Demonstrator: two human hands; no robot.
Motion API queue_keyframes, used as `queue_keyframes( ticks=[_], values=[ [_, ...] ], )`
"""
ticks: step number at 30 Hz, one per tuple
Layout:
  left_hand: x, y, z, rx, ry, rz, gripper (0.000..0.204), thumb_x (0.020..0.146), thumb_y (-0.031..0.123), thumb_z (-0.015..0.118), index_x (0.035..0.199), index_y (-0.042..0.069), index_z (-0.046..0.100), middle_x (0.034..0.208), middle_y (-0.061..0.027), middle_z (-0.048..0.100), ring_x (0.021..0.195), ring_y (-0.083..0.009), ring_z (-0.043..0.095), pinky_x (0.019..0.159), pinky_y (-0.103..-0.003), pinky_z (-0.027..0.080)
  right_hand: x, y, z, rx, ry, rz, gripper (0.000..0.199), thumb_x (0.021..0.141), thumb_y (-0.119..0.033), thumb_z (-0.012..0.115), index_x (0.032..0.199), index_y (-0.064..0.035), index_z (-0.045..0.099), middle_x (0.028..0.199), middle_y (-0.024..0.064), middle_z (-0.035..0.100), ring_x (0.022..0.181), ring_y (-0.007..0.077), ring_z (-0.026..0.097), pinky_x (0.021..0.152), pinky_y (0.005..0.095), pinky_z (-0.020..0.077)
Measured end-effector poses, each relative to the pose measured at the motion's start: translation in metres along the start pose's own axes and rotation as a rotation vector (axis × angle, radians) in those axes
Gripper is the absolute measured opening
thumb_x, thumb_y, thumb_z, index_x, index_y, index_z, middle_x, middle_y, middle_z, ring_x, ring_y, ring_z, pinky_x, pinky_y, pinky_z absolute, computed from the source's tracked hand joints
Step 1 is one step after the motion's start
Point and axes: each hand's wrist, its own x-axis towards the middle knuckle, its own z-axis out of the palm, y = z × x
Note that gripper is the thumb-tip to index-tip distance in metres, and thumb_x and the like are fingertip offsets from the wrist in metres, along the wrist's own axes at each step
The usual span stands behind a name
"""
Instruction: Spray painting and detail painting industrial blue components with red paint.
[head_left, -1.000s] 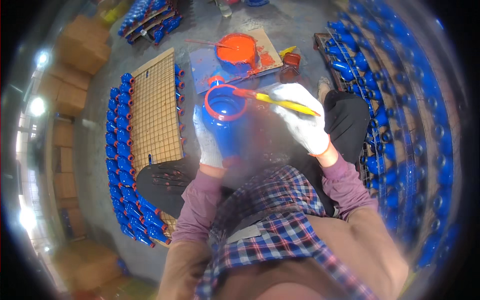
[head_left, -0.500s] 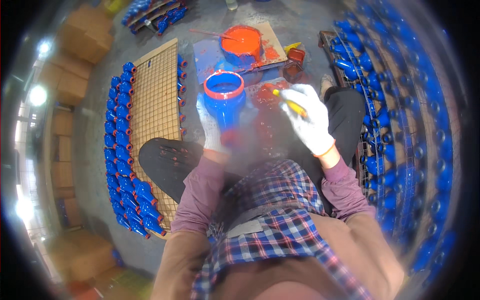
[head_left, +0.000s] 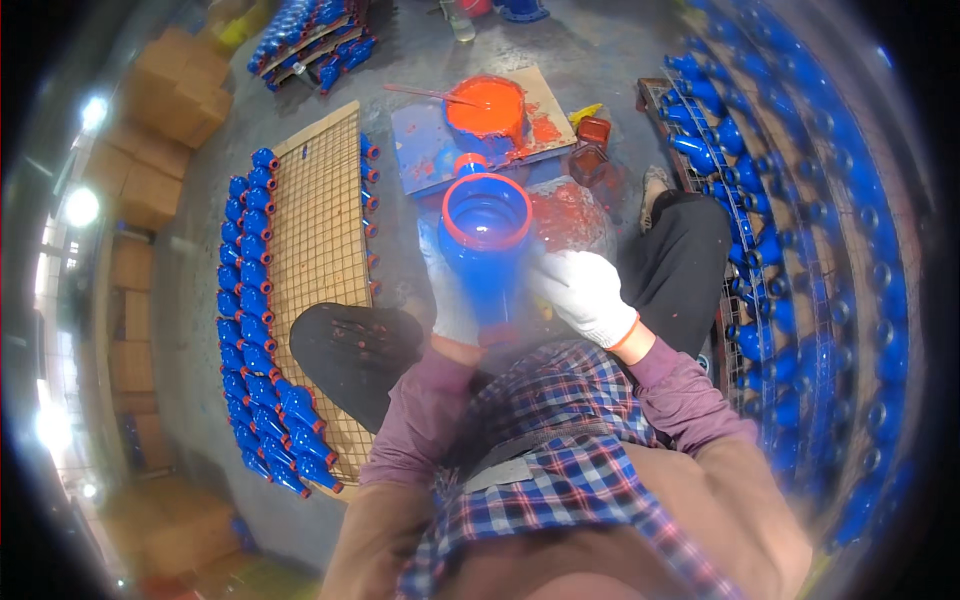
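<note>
At frame centre the blue pipe fitting (head_left: 487,245) stands with its long axis running up-frame, its orange-rimmed mouth toward the paint tray (head_left: 487,108). The left hand (head_left: 455,310) grips its lower body; the gloved right hand (head_left: 587,295), curled closed, sits just right of it, its contents unclear.

A blue pipe fitting (head_left: 487,250) with an orange-painted rim stood upright, its open mouth facing up. It was held above the person's lap, just before a board with an orange paint bowl (head_left: 487,105).
</note>
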Motion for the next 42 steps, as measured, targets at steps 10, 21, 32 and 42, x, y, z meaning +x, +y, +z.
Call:
queue_keyframes(
  ticks=[10, 21, 32, 42],
  values=[
    [0.007, -0.001, 0.049, 1.039, 0.015, 0.346, 0.031, 0.095, 0.002, 0.067, 0.126, -0.002, 0.065, 0.094, -0.0052, 0.07, 0.077, -0.015, 0.066, 0.069, -0.027, 0.055, -0.193, 0.038, -0.121, -0.284, 0.359, 0.935, 0.025, 0.09, -0.003, 0.068, 0.114, -0.0084, 0.069, 0.104, 0.0141, 0.069, 0.09, 0.0356, 0.069, 0.076, 0.0408, 0.0559],
    [0.004, 0.015, 0.017, 1.453, 0.158, 0.318, 0.031, 0.103, 0.014, 0.059, 0.131, 0.001, 0.059, 0.118, -0.0083, 0.066, 0.105, -0.0143, 0.062, 0.088, -0.031, 0.054, -0.387, -0.01, 0.0, 0.03, -0.063, 2.023, 0.089, 0.086, -0.038, 0.083, 0.157, -0.0153, 0.035, 0.15, 0.0208, 0.053, 0.131, 0.0385, 0.057, 0.108, 0.0437, 0.0452],
    [0.018, 0.058, -0.008, 0.131, 0.097, -0.218, 0.081, 0.101, 0.07, 0.039, 0.152, 0.007, 0.044, 0.15, -0.0209, 0.053, 0.133, -0.0421, 0.056, 0.112, -0.058, 0.047, -0.25, 0.067, -0.048, -0.054, 0.57, 1.212, 0.088, 0.083, -0.008, 0.08, 0.158, -0.0043, 0.035, 0.152, 0.0147, 0.048, 0.133, 0.0253, 0.052, 0.111, 0.0368, 0.0447],
    [0.033, 0.038, -0.023, 0.344, -0.024, -0.145, 0.067, 0.105, 0.065, 0.037, 0.147, 0.014, 0.05, 0.143, -0.015, 0.061, 0.124, -0.0353, 0.064, 0.101, -0.062, 0.054, 0.014, 0.015, -0.126, 0.209, 0.279, 0.093, 0.076, 0.072, -0.028, 0.088, 0.14, -0.0064, 0.062, 0.098, 0.0097, 0.073, 0.079, 0.0245, 0.069, 0.073, 0.0359, 0.0579]
  ],
)
